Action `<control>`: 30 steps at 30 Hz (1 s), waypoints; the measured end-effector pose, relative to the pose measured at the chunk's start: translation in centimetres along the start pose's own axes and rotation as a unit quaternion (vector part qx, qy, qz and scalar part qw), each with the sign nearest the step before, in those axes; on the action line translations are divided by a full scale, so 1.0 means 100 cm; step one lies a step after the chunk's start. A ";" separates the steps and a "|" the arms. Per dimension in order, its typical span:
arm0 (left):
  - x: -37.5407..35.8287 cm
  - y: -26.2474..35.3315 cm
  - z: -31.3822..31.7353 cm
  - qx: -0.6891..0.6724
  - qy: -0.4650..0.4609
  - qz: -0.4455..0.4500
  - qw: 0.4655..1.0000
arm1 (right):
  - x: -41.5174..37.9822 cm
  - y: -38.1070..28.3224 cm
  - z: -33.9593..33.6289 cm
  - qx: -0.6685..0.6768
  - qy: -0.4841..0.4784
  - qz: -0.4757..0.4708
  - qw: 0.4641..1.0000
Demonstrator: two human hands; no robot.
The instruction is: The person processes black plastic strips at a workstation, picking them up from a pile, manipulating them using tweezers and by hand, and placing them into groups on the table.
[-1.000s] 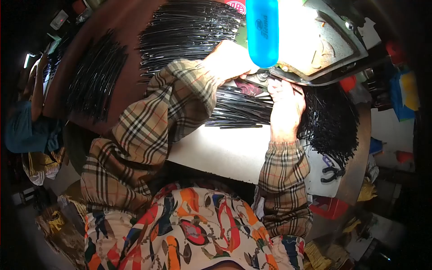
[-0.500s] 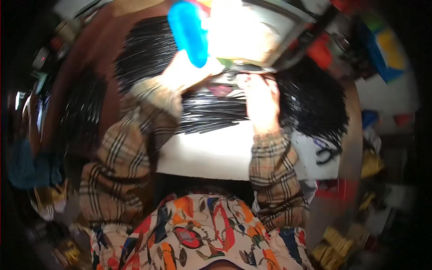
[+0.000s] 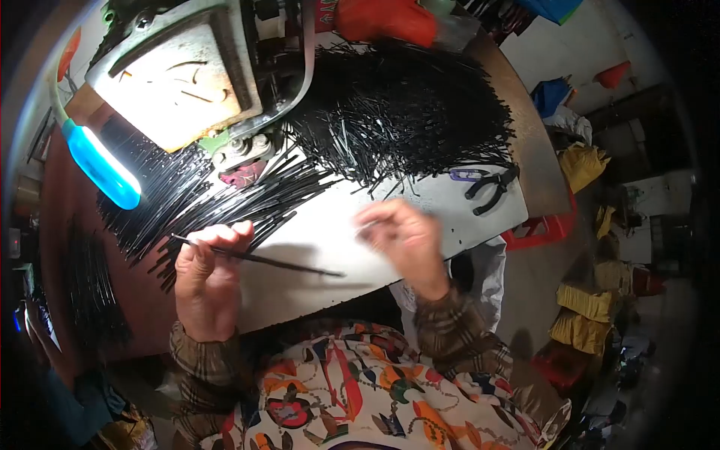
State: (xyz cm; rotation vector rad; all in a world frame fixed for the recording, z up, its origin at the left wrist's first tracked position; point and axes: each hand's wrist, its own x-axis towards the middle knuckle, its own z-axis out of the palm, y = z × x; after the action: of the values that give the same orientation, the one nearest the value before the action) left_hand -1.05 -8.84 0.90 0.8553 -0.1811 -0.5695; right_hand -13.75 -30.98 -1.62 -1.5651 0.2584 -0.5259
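Observation:
My left hand grips a thin black strip between thumb and fingers, and the strip points right across the white board. To its right, above the board, my right hand has its fingers bent together; they are blurred, and whatever they hold cannot be made out. Spread black strips lie just beyond my left hand. A large heap of black strips rises behind my right hand. The metal machine head stands at the upper left, over the spread strips.
A lit blue lamp hangs at the left. Black-handled pliers lie near the board's right end. An orange-red bag is behind the heap. Yellow packages and a red crate are off to the right.
The view has swung right. Both hands have come away from the machine, nearer my body and apart from each other. The strip now shows clearly in my left hand.

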 end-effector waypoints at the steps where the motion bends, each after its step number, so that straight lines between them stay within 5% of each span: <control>1: 0.001 -0.004 0.000 -0.037 -0.021 0.000 0.999 | 0.005 -0.001 -0.019 -0.129 0.060 -0.038 0.989; 4: 0.005 -0.011 0.003 -0.094 -0.040 -0.023 0.994 | 0.020 0.001 -0.071 -0.399 0.182 -0.096 0.894; 10: 0.018 -0.013 0.016 -0.039 0.001 -0.044 0.998 | 0.039 0.013 -0.099 -0.570 0.125 -0.217 0.783; 16: 0.023 -0.009 0.015 0.048 0.022 -0.032 0.998 | 0.046 0.007 -0.115 -0.555 0.023 -0.268 0.788; 22: 0.027 -0.008 0.010 0.110 0.020 -0.020 0.994 | 0.044 -0.003 -0.117 -0.571 0.025 -0.183 0.800; 30: 0.029 -0.010 0.007 0.109 0.035 -0.030 0.993 | 0.047 -0.004 -0.124 -0.610 -0.043 -0.226 0.758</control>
State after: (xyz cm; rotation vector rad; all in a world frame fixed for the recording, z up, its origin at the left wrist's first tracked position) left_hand 0.75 -11.39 0.39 1.0951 -0.1556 -0.5805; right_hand -15.65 -44.08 -0.48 -2.9823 0.1317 -0.7025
